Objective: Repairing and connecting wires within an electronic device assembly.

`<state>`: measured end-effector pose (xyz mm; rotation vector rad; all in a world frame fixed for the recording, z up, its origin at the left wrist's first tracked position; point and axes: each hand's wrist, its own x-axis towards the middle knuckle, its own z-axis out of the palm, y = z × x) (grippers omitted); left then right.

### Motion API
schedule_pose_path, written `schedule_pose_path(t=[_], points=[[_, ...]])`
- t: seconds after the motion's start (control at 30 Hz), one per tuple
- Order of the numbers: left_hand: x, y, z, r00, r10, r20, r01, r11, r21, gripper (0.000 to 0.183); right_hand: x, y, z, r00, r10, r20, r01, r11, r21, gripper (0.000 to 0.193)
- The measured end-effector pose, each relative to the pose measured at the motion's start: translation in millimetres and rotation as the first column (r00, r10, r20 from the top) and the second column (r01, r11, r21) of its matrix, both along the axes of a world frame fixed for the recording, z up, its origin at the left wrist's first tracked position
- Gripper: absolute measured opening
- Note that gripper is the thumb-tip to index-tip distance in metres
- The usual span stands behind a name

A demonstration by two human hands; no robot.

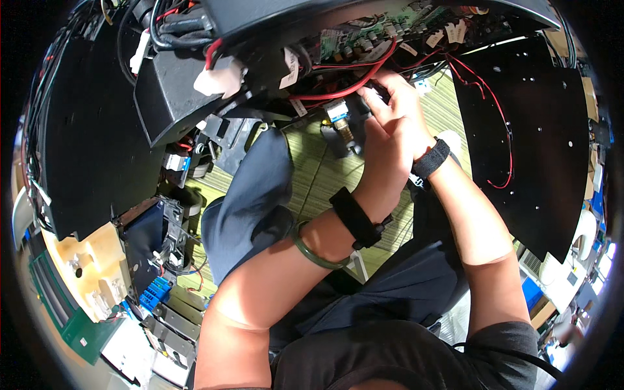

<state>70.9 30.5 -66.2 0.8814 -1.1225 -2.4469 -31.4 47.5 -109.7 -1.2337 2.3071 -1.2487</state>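
Nearest: both forearms, each with a black strap (357,218) at the wrist, converging on the underside of an open black housing (260,19). Left hand (385,153) lies partly over the right hand (408,116); fingers bent, tips beside the thick red cable (348,91), which arcs below the housing's edge and up toward the circuit board (344,44). Cannot tell whether either hand grasps anything: the left's fingertips are turned away, and the right's end among dark parts; a small dark piece may lie between them. Handling, judged by eye: cable light, springy, smooth-sheathed, likely to push back when bent; best pinched along the mid-arc, away from its ends, so that no pull reaches the board. Board probably brittle, with crowded components; edges only. White tags (435,39) on the leads look papery and apt to tear. Just left of the hands, a brass-coloured fitting (344,129) with a blue-and-white top looks rigid and fairly dense; its body would offer the firmer hold. Beyond and below: green striped carpet (311,166). Hard to make out: the cable's left end, lost in shadow; its upper end, among components; the board's far side, covered by the housing; rim objects, bent and blurred.
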Motion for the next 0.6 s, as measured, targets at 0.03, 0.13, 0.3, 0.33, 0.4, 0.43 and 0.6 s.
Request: schedule_pose_path(t=[0.03,0.13,0.3,0.33,0.4,0.43,0.6], points=[[-3,3,1,0.999,0.052,0.011,-0.052,0.999,0.008,0.030,0,0,1,1.000,0.005,-0.012,-0.005,1.000,0.001,0.028],[-4,2,-5,0.997,0.069,0.022,-0.070,0.997,0.034,0.033,-1,-2,3,0.999,0.049,-0.004,-0.049,0.999,0.015,0.029],[0,1,-14,0.999,0.038,0.025,-0.040,0.997,0.065,0.039,2,-5,3,0.996,0.089,0.018,-0.089,0.996,0.021,0.030],[0,0,-11,0.998,0.040,0.045,-0.043,0.997,0.062,0.040,3,-6,3,0.994,0.100,0.046,-0.100,0.995,0.000,0.029],[0,1,-11,0.997,0.040,0.069,-0.044,0.998,0.053,0.041,5,-6,8,0.991,0.104,0.080,-0.105,0.994,0.009,0.029],[0,1,-14,0.997,0.048,0.059,-0.050,0.998,0.030,0.042,5,-6,10,0.987,0.107,0.116,-0.109,0.994,0.015,0.028],[-2,-2,-1,0.988,0.051,0.146,-0.059,0.997,0.056,0.046,4,-8,9,0.987,0.095,0.126,-0.102,0.993,0.053,0.028]])
